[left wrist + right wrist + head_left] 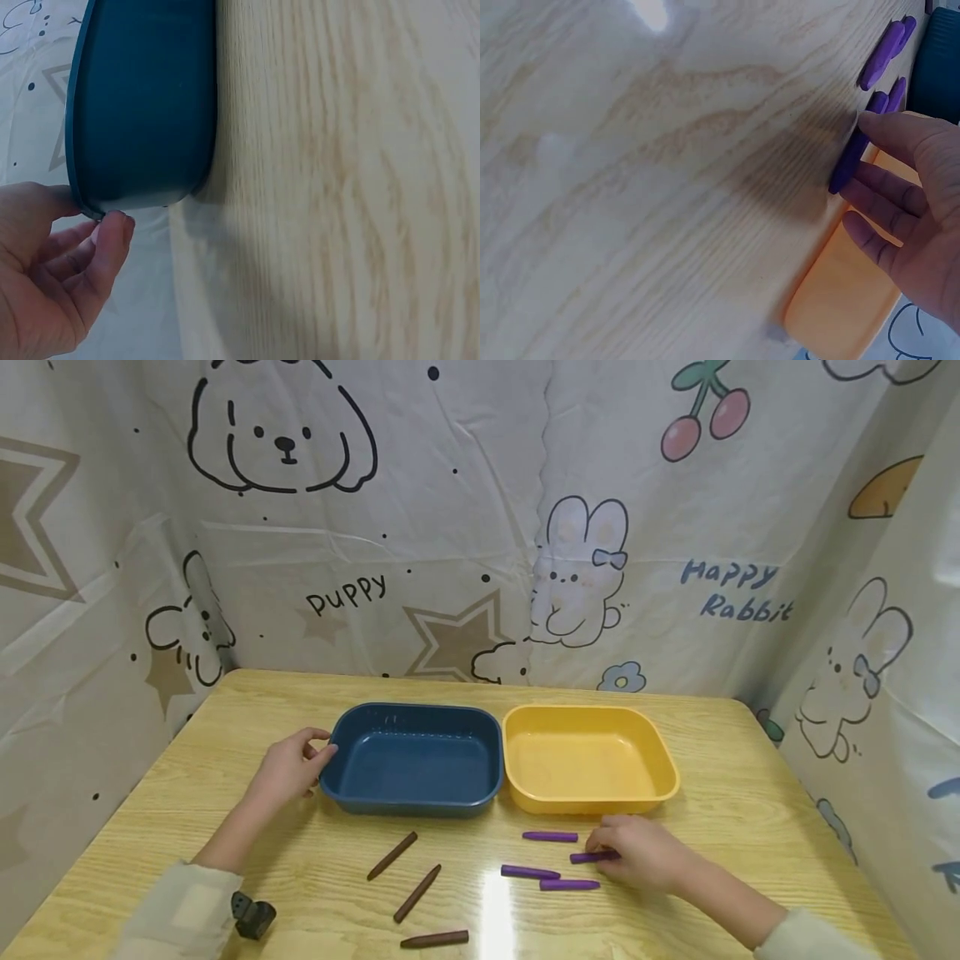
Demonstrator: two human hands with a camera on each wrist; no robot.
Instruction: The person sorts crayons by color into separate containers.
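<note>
My left hand [291,767] pinches the rim of a dark blue plastic tray [341,800] at its left end; in the left wrist view the fingertips sit at the rim's corner [142,150]. Below the yellow tray [592,802], my right hand [648,853] holds a purple crayon [588,857] between thumb and fingers. That crayon [849,159] shows its dark length close over the table in the right wrist view. Other purple crayons lie just left of it, including one nearer the yellow tray [550,837] and two side by side [570,885].
Three brown crayons [417,893] lie apart on the wooden table [315,893], in front of the blue tray. Both trays stand side by side. A small black device [253,917] is at the left sleeve. A printed curtain [450,527] encloses the table's back and sides.
</note>
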